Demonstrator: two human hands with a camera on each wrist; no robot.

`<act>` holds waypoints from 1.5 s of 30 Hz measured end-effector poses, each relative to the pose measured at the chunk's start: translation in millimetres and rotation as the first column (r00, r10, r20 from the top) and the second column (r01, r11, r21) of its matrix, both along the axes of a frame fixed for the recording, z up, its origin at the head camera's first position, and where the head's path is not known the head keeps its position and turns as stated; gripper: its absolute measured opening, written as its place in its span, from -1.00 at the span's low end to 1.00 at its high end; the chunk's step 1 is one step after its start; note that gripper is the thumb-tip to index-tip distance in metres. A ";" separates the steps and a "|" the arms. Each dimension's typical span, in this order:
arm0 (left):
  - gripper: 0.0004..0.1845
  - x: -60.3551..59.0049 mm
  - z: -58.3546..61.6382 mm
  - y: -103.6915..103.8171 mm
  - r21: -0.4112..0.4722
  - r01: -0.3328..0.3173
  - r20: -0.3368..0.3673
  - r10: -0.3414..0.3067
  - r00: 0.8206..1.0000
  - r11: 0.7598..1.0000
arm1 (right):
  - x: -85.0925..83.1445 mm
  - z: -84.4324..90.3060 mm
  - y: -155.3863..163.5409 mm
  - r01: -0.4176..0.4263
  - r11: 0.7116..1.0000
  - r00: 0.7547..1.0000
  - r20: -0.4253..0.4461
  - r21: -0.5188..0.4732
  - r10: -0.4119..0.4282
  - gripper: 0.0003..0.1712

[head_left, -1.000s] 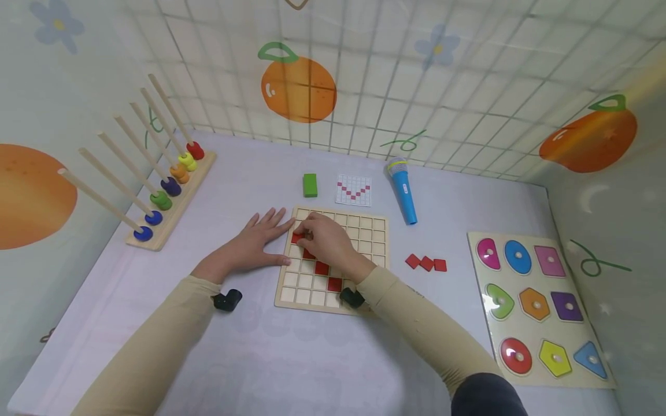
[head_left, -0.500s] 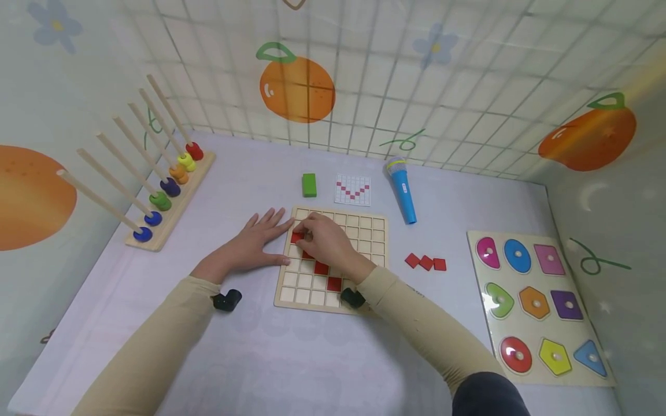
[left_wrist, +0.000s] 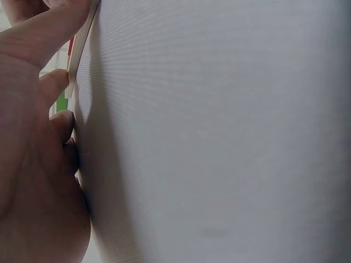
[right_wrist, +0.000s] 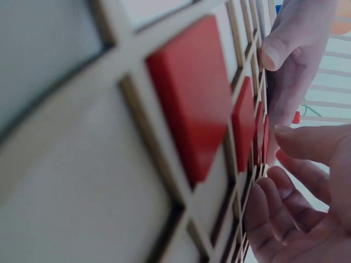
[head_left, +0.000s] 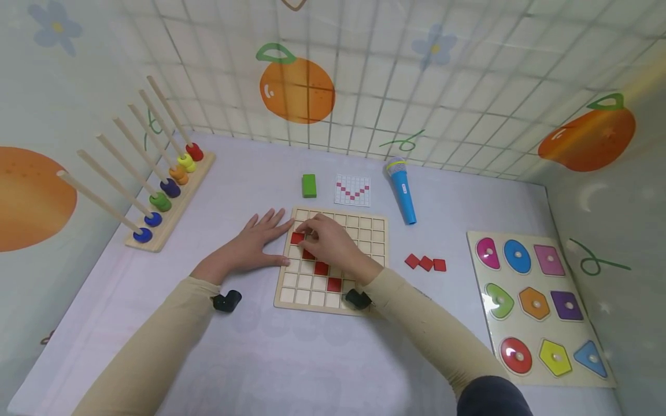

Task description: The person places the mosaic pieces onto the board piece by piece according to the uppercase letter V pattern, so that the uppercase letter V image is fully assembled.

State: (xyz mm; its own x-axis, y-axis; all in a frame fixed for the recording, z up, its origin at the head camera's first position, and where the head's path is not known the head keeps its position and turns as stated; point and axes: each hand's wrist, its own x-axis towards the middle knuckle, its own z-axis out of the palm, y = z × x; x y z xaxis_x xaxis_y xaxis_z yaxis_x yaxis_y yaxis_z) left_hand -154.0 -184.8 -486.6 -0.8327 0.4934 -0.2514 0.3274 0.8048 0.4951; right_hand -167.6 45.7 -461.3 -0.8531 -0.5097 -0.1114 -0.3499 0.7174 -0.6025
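Note:
My left hand lies spread on the table, its thumb and a fingertip on the left edge of a wooden grid board. Over the board's left half is my right hand, fingers loosely bent and nothing between thumb and forefinger in the right wrist view. Close beside those fingertips sits a red square tile in a cell. A diagonal of red tiles runs from it toward the front, including a nearer red tile. The right wrist view shows a large red tile in its cell.
Three loose red tiles lie right of the board. Behind it are a green block, a pattern card and a blue toy microphone. A peg stand with beads is at left, a shape puzzle at right.
My right hand has drawn back slightly to the right, so the red tile at its fingertips shows more fully. The left hand has stayed in place.

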 end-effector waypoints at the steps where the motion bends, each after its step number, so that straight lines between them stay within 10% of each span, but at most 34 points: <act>1: 0.08 0.1 -0.1 0.0 -0.001 0.001 -0.001 -0.001 1.000 1.000 | 0.4 0.4 0.9 -0.001 1.000 1.000 -0.002 -0.006 0.001 -0.71; 45: 0.08 3.3 3.6 1.2 0.000 -0.018 0.008 0.018 1.000 1.000 | 43.2 6.6 89.7 0.124 0.985 0.992 0.009 -0.121 -0.124 -0.71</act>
State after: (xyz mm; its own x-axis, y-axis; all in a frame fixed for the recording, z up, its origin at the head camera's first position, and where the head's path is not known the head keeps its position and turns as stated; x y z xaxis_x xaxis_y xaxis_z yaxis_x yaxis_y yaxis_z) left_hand -150.8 -183.6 -483.0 -0.8394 0.4787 -0.2575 0.3093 0.8102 0.4979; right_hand -124.4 135.4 -454.7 -0.9105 -0.4097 -0.0565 -0.2617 0.6765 -0.6883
